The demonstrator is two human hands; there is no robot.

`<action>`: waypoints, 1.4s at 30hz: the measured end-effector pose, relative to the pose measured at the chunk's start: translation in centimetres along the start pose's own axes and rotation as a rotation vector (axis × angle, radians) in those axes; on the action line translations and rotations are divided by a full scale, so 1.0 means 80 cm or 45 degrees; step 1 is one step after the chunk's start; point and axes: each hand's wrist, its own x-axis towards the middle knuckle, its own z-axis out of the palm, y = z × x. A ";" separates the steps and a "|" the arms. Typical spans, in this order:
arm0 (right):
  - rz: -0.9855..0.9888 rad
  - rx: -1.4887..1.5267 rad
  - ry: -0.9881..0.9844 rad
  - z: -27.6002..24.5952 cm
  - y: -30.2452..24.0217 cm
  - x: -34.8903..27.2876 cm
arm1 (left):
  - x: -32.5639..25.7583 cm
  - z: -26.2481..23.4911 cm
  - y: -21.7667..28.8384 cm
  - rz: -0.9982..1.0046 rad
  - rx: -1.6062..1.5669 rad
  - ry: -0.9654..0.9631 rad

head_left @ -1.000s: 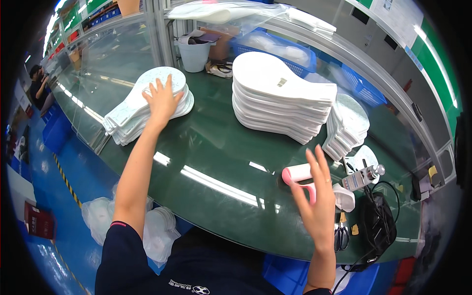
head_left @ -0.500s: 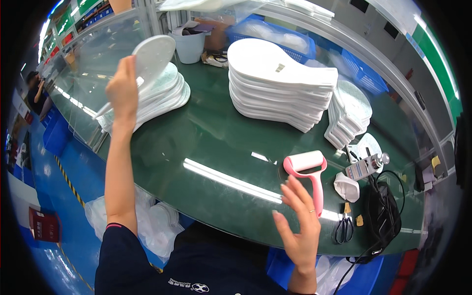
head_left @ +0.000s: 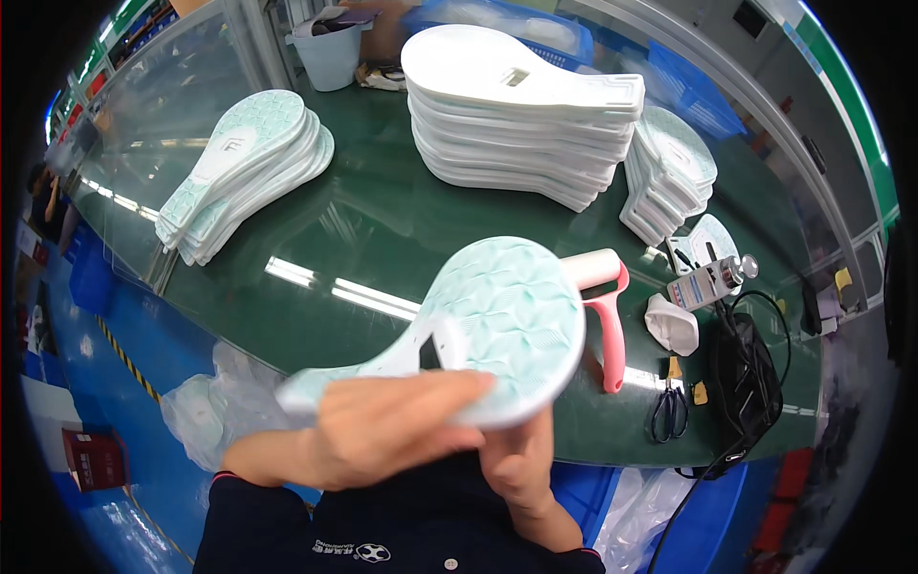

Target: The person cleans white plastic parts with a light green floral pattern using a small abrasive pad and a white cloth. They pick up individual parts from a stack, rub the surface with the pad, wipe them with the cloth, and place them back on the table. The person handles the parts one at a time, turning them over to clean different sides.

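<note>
Now held close before the chest: one white-and-mint shoe sole [head_left: 478,330], tread side up, toe end to the right. Left hand [head_left: 382,435] wrapped over the near edge, fingers closed on the sole. Right hand [head_left: 521,459] under the sole, supporting from below; grip only partly visible, thumb and fingers pressed to the underside.

A second ago, left hand on the left stack of soles [head_left: 244,172]; half a second ago, one sole lifted from there in the air; right hand then open and empty near the pink lint roller [head_left: 604,316]. So: one sole taken from the stack, brought to both hands; roller left lying on the green table [head_left: 382,220], just behind the sole. Probably inspection or cleaning step starting.

Further back: tall stack of white plates [head_left: 521,115], smaller stack of soles [head_left: 669,172], scissors [head_left: 669,407], grey bucket [head_left: 330,53].
</note>
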 end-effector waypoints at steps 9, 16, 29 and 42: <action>-0.102 0.053 0.491 -0.014 -0.038 -0.011 | -0.006 0.022 -0.025 -0.704 -0.836 0.256; -0.502 -0.591 0.829 -0.029 -0.056 -0.018 | -0.012 -0.003 0.003 -0.715 -1.321 0.060; -0.883 -2.002 0.777 -0.038 -0.050 -0.044 | -0.002 0.003 0.013 -0.635 -1.350 0.110; -0.946 -1.605 0.814 -0.041 -0.052 -0.053 | -0.003 -0.006 0.025 -0.432 -1.561 -0.010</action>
